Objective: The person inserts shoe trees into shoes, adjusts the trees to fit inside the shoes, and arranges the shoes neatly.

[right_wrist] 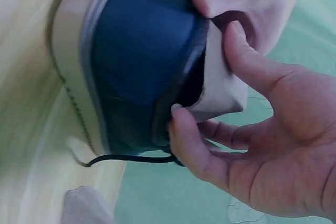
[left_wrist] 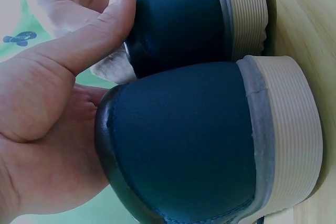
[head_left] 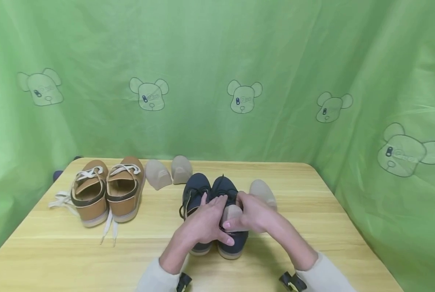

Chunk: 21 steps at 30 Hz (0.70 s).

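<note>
A pair of navy lace-up shoes stands side by side on the table, toes away from me: the left shoe (head_left: 197, 182) and the right shoe (head_left: 235, 245). My right hand (head_left: 255, 213) pinches a beige shoe insert (right_wrist: 220, 85) between thumb and fingers at the right shoe's opening. One end of it sits inside the collar. My left hand (head_left: 207, 221) lies over the two shoes with its fingers stretched forward. Its thumb (left_wrist: 113, 24) touches the right shoe's heel collar. Another beige insert (head_left: 262, 190) rests on the table beyond the right hand.
To the left stand two tan shoes, a left one (head_left: 90, 190) and a right one (head_left: 124, 186), with loose white laces. Two more beige inserts, one (head_left: 158, 174) beside the other (head_left: 181, 169), lie near the table's (head_left: 298, 251) far edge. Green curtain (head_left: 203, 40) surrounds the table.
</note>
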Each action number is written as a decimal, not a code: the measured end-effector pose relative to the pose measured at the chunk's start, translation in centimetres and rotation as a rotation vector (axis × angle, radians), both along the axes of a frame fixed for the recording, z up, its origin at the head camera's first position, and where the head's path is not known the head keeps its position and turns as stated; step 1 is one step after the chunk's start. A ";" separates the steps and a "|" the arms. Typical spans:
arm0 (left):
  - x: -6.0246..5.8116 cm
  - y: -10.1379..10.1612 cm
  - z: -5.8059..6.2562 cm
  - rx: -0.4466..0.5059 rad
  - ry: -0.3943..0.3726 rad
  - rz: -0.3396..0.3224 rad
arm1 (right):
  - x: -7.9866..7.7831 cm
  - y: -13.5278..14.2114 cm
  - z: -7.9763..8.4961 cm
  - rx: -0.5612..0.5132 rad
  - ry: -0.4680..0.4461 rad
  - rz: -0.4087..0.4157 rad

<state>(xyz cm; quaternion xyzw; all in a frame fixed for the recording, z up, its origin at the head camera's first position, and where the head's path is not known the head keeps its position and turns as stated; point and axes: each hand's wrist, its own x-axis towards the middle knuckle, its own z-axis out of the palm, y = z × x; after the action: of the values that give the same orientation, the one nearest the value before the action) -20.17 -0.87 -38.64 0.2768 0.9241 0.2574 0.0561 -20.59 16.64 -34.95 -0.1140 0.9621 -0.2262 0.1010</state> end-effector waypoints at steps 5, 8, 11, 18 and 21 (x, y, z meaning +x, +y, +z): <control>0.0 0.0 0.1 -0.003 0.010 -0.003 | -0.4 0.2 -0.6 -0.011 0.012 -0.019; 0.0 0.0 0.0 -0.006 0.010 0.000 | -0.5 0.4 -0.8 -0.015 0.020 -0.005; 0.0 0.1 0.0 -0.007 0.003 -0.001 | -0.5 0.7 -0.7 -0.021 0.022 0.026; 0.0 0.1 -0.1 -0.015 -0.007 -0.002 | -0.6 1.9 0.0 -0.115 -0.044 0.087; 0.0 0.1 -0.1 -0.011 -0.010 0.003 | -0.8 2.2 0.3 -0.129 -0.042 0.087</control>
<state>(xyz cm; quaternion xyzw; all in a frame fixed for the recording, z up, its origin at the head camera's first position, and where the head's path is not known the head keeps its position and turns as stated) -20.21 -0.79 -38.69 0.2737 0.9256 0.2538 0.0620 -21.36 18.88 -34.70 -0.1572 0.9373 -0.2855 0.1231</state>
